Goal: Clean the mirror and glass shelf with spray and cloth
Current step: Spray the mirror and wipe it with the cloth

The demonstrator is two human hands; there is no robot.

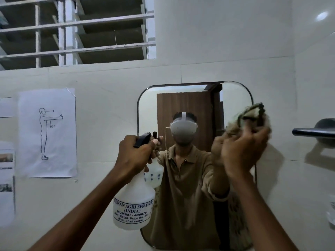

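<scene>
Mirror [195, 105], with rounded corners, hangs on the tiled wall [112, 84] straight ahead, under a barred window [76, 29]. The left hand [134, 156] grips the neck of a white spray bottle [134, 201], held up at the mirror's left edge, with a finger on the black trigger. The right hand [243, 153] clutches a bunched cloth [248, 118] and presses it against the glass near the right edge. A sheet [48, 133] with a drawn standing figure is stuck to the wall left of the mirror. A dark bar [313, 132] juts from the wall on the right. Whether there is a glass shelf here I cannot tell.
</scene>
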